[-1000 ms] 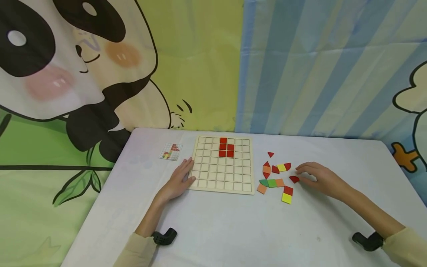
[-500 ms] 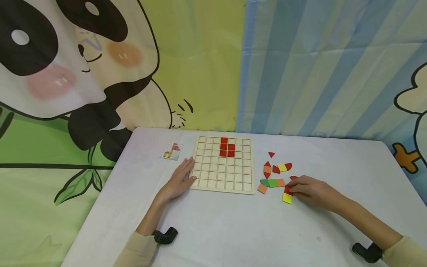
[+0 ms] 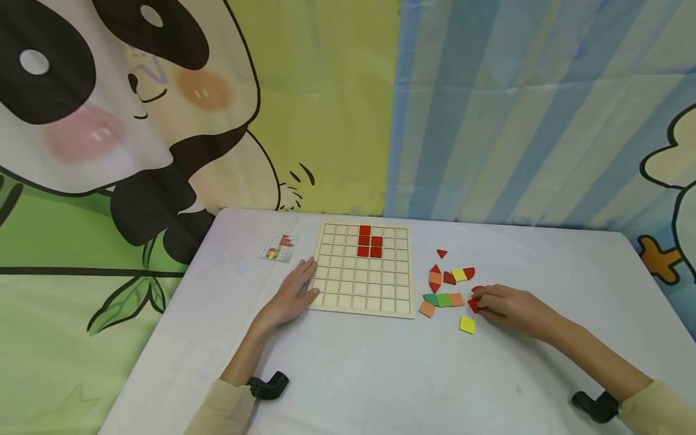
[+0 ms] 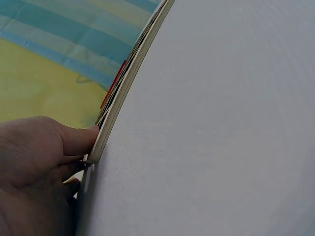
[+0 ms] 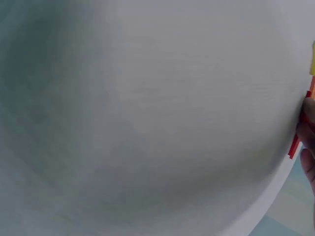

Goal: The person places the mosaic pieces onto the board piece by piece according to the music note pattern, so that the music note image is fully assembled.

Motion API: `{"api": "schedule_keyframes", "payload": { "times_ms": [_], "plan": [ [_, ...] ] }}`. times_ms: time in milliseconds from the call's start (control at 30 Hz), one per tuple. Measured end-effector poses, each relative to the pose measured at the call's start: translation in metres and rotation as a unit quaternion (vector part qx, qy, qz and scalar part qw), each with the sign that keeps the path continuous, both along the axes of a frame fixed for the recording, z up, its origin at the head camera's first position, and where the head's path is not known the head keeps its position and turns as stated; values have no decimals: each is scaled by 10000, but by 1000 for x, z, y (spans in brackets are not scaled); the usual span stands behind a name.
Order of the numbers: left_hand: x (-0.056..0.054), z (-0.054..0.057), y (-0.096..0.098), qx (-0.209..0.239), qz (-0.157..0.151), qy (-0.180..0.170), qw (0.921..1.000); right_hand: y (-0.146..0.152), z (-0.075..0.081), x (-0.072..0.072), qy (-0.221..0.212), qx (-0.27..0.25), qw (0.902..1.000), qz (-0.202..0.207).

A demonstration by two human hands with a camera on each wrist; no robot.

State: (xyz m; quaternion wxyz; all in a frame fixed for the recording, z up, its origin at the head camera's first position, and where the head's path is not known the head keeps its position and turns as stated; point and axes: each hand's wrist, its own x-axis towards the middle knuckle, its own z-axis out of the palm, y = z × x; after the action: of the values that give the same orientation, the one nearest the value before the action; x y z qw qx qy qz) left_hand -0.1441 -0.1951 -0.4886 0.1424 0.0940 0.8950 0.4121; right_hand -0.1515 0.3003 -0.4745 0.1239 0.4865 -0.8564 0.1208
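Note:
My left hand (image 3: 290,297) rests at the left edge of a pale wooden grid board (image 3: 359,300), fingers straight; in the left wrist view the thumb touches the rim of the board (image 4: 125,93). Several red square tiles (image 3: 363,240) sit in the board's upper cells. To the right of the board, my right hand (image 3: 513,309) pinches a tilted red square tile (image 3: 473,306) between thumb and fingers, low over the table. A red rounded tile (image 3: 477,289) lies partly hidden by those fingers. The right wrist view catches only the fingertips (image 5: 306,132) and red tile edges.
Loose tiles lie right of the board: a yellow square (image 3: 467,325), an orange square (image 3: 426,309), a green-and-orange row (image 3: 444,300), red triangles (image 3: 442,253) and a yellow square between red pieces (image 3: 459,275). A small pattern card (image 3: 280,248) lies left of the board.
My right hand has come down and left onto the red square and drawn it away from the yellow square, up toward the red rounded tile. The left hand stays put.

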Motion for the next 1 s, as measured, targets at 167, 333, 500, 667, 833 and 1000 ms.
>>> {"api": "schedule_keyframes", "payload": {
  "times_ms": [167, 333, 500, 667, 833, 1000],
  "plan": [
    [0, -2, -1, 5, 35, 64, 10000, 0, 0, -7, 212, -303, 9993, -11],
    [1, -3, -1, 86, -20, 171, 9998, -18, 13, -13, -256, -920, 9947, -391],
    [1, -2, -1, 39, 9, 122, 9999, -58, 21, -27, -825, -1041, 9901, -452],
    [1, -3, -1, 64, -4, 63, 10000, -102, 25, -49, -1161, -831, 9892, -328],
    [0, -3, -1, -13, -8, 26, 10000, -142, 24, -75, -1362, -463, 9887, -412],
    [0, -3, -1, 43, -14, 44, 10000, -163, 9, -98, -1044, -64, 9942, -268]
  ]
}}
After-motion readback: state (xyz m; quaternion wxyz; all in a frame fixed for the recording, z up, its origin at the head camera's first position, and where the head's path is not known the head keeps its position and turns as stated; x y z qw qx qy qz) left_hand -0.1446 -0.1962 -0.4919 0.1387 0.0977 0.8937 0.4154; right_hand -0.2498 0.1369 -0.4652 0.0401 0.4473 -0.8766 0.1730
